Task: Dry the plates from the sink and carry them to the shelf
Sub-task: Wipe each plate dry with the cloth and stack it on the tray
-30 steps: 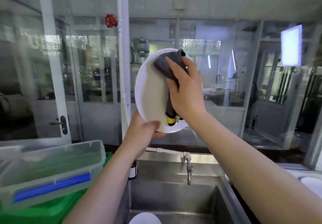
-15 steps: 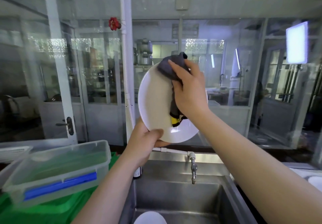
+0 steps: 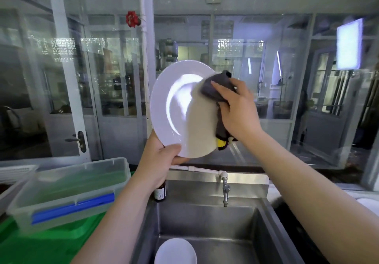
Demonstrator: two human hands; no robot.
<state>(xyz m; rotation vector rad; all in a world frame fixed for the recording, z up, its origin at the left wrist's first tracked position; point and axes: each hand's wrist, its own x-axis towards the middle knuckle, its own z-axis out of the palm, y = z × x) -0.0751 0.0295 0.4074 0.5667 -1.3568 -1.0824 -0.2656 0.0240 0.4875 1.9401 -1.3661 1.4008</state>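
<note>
A white plate (image 3: 180, 107) is being held up nearly on edge above the steel sink (image 3: 205, 218), in front of the glass partition. Its lower rim is being pinched by the left hand (image 3: 162, 161), thumb laid on the near face and the other fingers hidden behind. A dark grey cloth (image 3: 217, 91) is being pressed against the plate's upper right edge by the right hand (image 3: 238, 111), whose fingers are being curled round it; a yellow-tipped end of the cloth is hanging below the palm. Another white plate (image 3: 175, 251) is lying in the sink basin below. A tap (image 3: 225, 189) is sticking out over the basin. A clear plastic box (image 3: 69, 192) with a blue strip is sitting on the green surface to the left.
</note>
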